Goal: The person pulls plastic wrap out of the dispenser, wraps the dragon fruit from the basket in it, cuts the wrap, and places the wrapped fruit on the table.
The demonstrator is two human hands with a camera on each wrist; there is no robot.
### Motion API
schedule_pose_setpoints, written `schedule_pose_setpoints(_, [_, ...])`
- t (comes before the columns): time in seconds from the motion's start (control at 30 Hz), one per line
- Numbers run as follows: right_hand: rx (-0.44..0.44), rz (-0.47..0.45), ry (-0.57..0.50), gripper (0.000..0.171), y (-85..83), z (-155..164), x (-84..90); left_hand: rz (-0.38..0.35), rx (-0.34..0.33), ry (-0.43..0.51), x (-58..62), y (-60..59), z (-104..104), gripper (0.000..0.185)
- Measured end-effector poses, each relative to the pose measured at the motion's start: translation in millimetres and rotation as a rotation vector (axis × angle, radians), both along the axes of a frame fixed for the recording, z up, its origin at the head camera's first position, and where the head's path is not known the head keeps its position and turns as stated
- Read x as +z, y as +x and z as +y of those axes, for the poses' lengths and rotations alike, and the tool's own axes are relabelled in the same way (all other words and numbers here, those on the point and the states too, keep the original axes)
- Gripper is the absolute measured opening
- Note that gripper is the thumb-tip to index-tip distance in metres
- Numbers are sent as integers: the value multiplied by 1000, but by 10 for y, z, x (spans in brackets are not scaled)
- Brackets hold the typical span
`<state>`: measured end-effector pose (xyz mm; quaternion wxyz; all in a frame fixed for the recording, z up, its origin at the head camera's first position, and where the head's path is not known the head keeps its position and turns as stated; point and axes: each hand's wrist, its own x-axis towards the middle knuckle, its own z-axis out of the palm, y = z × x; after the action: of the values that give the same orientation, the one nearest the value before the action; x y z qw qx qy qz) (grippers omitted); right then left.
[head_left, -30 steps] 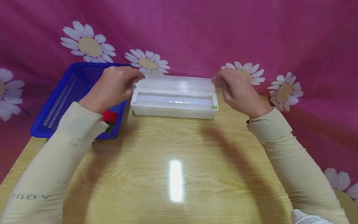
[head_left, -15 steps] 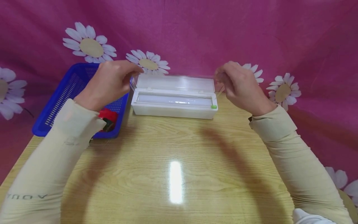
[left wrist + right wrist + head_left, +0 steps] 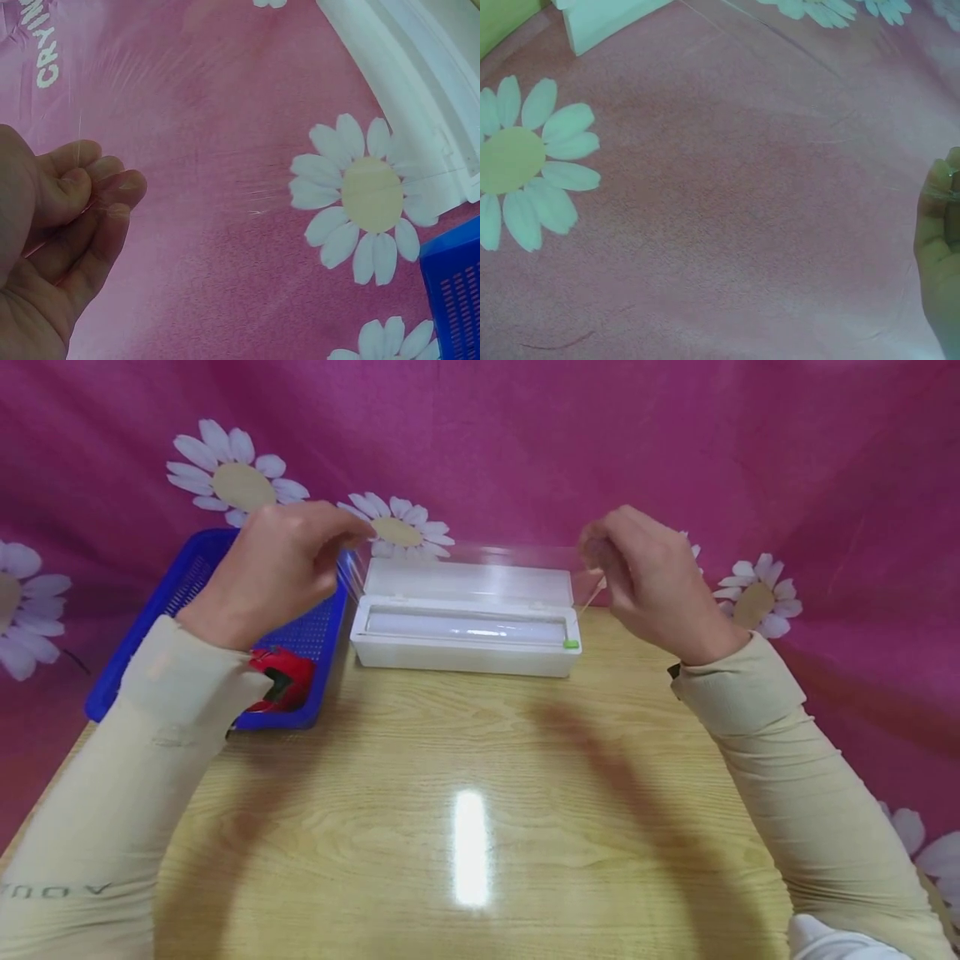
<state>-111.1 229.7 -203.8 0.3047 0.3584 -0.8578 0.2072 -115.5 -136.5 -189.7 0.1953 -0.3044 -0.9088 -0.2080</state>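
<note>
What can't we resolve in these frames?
- Red object in the blue basket: head view, the left sleeve covers part of it, so its identity is unclear.
- Clear film pulled from the white dispenser: nearly invisible, so its top edge is hard to trace.
- Right hand: right wrist view, cut off by the frame edge.
- Left hand pinch: the fingers hide the contact point.

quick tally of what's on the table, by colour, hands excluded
White: 1, the cling film dispenser, lid open
Clear: 1, the cling film sheet, pinched at its corners by left hand and right hand
Blue: 1, the mesh basket
Red: 1, an object in the basket
Total: 4
</note>
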Motion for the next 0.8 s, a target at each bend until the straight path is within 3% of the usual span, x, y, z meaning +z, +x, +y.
schedule_pose_setpoints(0.57, [-1,54,3,16,73,-43,159,48,1,17,140,85,-41,33])
schedule_pose_setpoints(0.8, [23,75,-32,17,76,-90,193,170,-52,42,155,96,-83,30])
